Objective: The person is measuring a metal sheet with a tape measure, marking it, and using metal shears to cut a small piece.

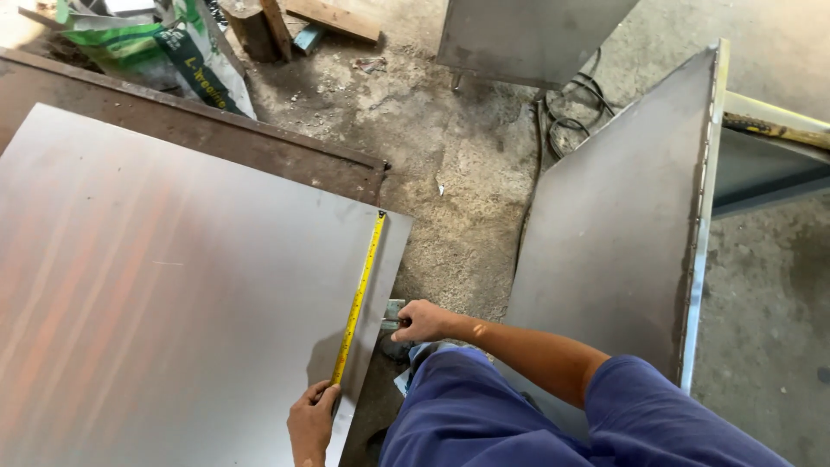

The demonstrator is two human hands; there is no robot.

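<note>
A yellow tape measure (359,294) lies stretched along the right edge of a large shiny steel sheet (173,285). Its far tip is hooked at the sheet's top right corner. My left hand (309,422) pins the near end of the tape against the sheet at the bottom. My right hand (421,322) is closed in a fist just off the sheet's right edge, beside a small metal piece (394,308). It seems to grip something small and dark that I cannot identify. My blue-clad leg and sleeve fill the bottom of the view.
The sheet rests on a rusty brown steel table (216,130). A grey steel panel with a hinged edge (605,225) stands at the right. Green and white sacks (173,43), wood planks (333,17), cables (566,112) and a steel box (519,30) lie on the concrete floor behind.
</note>
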